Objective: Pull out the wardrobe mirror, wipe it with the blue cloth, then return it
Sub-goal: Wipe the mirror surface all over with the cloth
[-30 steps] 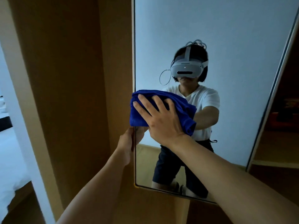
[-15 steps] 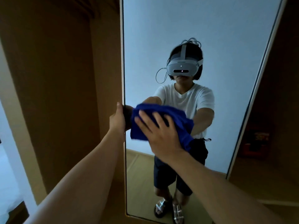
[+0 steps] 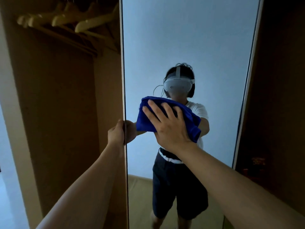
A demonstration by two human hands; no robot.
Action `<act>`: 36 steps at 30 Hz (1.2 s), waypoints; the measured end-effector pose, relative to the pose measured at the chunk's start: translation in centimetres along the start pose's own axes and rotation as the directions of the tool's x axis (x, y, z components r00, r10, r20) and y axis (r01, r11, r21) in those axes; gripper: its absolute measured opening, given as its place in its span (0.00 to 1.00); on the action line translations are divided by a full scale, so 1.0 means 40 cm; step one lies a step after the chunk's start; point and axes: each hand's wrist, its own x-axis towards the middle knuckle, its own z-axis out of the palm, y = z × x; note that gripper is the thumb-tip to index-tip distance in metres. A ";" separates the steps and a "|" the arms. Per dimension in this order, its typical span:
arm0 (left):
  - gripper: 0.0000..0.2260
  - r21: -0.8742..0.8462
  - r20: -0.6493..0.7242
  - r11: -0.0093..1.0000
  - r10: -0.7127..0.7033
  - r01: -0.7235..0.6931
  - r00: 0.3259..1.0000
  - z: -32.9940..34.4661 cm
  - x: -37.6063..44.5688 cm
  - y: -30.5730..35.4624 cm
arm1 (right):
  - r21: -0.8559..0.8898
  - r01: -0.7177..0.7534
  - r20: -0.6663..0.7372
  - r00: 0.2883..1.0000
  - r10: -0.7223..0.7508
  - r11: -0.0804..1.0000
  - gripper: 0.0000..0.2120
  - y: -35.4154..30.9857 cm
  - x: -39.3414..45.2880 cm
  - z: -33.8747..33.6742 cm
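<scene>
Blue cloth (image 3: 166, 115) pressed flat to mirror (image 3: 189, 47) under spread right hand (image 3: 170, 128); left hand (image 3: 116, 133) gripping mirror's left edge.

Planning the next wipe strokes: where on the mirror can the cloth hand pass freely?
Free: the glass above the blue cloth and the strip between it and the mirror's right edge. Crowded: the left edge, gripped by the left hand, beside the right hand.

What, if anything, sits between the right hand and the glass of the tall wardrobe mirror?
Only the folded blue cloth: the right hand presses it flat against the tall wardrobe mirror. The left hand grips the mirror's left edge, clear of the cloth.
</scene>
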 end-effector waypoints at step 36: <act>0.27 0.088 -0.141 0.926 0.377 -0.367 0.916 0.152 0.165 0.211 | -0.159 -0.167 -0.175 0.975 0.138 0.973 0.33 0.147 0.694 -0.174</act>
